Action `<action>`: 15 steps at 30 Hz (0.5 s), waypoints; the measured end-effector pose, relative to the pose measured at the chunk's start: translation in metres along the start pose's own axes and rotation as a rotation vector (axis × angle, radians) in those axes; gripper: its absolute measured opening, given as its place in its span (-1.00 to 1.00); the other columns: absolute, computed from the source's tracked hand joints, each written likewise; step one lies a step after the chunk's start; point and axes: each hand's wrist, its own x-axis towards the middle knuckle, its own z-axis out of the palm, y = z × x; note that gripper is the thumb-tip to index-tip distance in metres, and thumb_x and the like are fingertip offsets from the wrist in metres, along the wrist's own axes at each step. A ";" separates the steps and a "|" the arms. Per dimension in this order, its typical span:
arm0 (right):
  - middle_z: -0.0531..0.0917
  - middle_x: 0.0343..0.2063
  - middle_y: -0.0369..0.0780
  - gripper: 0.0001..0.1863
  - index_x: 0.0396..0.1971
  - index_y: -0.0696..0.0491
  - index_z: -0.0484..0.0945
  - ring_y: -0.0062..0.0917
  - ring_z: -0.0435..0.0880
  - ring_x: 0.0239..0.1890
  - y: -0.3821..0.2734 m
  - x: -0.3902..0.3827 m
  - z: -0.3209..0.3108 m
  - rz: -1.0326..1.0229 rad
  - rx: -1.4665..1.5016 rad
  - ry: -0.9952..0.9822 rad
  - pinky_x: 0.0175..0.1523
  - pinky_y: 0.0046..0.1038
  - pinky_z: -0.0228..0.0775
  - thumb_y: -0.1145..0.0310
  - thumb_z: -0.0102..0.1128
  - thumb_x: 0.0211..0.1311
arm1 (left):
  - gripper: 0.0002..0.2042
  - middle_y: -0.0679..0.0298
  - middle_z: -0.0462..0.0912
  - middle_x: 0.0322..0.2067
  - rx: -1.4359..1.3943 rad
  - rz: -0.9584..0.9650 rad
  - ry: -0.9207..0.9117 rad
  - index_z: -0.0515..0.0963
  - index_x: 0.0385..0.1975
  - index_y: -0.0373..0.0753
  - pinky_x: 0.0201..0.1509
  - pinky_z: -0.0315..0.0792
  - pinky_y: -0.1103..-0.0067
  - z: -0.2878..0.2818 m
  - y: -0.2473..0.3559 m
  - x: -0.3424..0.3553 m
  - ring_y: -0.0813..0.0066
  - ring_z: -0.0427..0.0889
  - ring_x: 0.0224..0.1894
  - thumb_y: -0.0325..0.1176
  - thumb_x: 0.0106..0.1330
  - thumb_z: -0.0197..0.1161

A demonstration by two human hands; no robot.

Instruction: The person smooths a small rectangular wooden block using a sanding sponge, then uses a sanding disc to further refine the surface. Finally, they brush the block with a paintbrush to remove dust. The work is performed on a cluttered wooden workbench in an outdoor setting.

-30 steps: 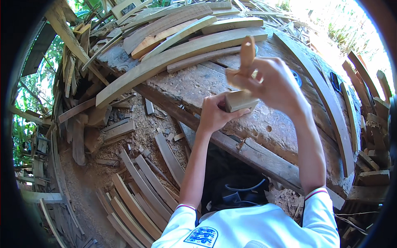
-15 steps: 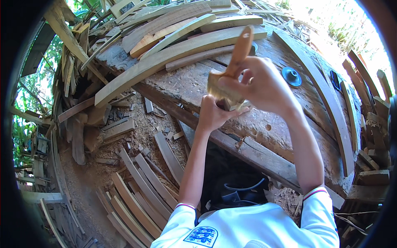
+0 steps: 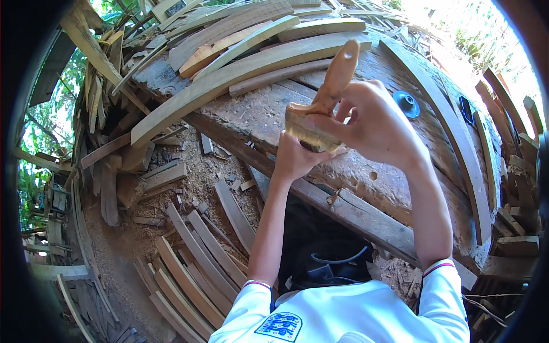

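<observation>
A wide paintbrush with a varnished wooden handle and pale bristles is held in my right hand, thumb and fingers closed round its lower part. The handle points up and away; the bristles face down toward my left hand. My left hand is curled right under the bristle ends, above the near edge of the workbench. Its fingers seem to grip a small thing, mostly hidden behind the brush, whose kind I cannot make out.
Long wooden planks lie across the bench's far left. Right of my right hand sits a blue round disc with a raised centre, beside a long board. More strips and sawdust cover the ground at left.
The brush has dropped slightly and moved a little to the right with my right hand, its bristles now over my left hand's grip. My left hand has barely moved.
</observation>
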 end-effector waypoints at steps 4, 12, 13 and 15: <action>0.81 -0.42 -0.14 -0.72 -0.19 0.13 0.81 -0.48 0.78 -0.45 0.024 0.003 -0.005 0.101 -0.047 0.067 -0.34 -0.37 0.60 0.21 0.50 0.32 | -0.50 0.17 0.88 -0.31 0.085 -0.181 -0.128 0.78 -0.09 -0.35 -0.16 0.72 0.53 0.000 0.005 0.003 0.54 0.85 -0.33 -0.21 0.02 0.76; 0.81 -0.40 -0.12 -0.74 -0.25 0.10 0.83 -0.38 0.78 -0.45 0.011 0.003 0.010 -0.101 -0.115 0.035 -0.25 -0.27 0.62 0.19 0.49 0.34 | -0.49 0.20 0.88 -0.30 0.109 -0.200 -0.154 0.78 -0.03 -0.35 -0.15 0.72 0.53 -0.006 0.011 0.003 0.53 0.87 -0.29 -0.21 0.06 0.75; 0.81 -0.40 -0.13 -0.75 -0.24 0.09 0.83 -0.38 0.79 -0.44 0.002 0.003 0.004 -0.083 -0.052 -0.002 -0.24 -0.27 0.62 0.18 0.49 0.34 | -0.49 0.19 0.88 -0.29 0.112 -0.191 -0.156 0.78 -0.04 -0.35 -0.15 0.73 0.53 -0.007 0.008 0.002 0.53 0.87 -0.28 -0.20 0.06 0.75; 0.81 -0.41 -0.14 -0.73 -0.22 0.07 0.84 -0.40 0.77 -0.46 0.008 0.006 -0.004 -0.009 -0.013 0.012 -0.26 -0.29 0.60 0.16 0.51 0.31 | -0.49 0.19 0.88 -0.29 0.116 -0.170 -0.163 0.78 -0.05 -0.35 -0.14 0.73 0.53 -0.006 -0.003 0.000 0.53 0.87 -0.27 -0.19 0.05 0.76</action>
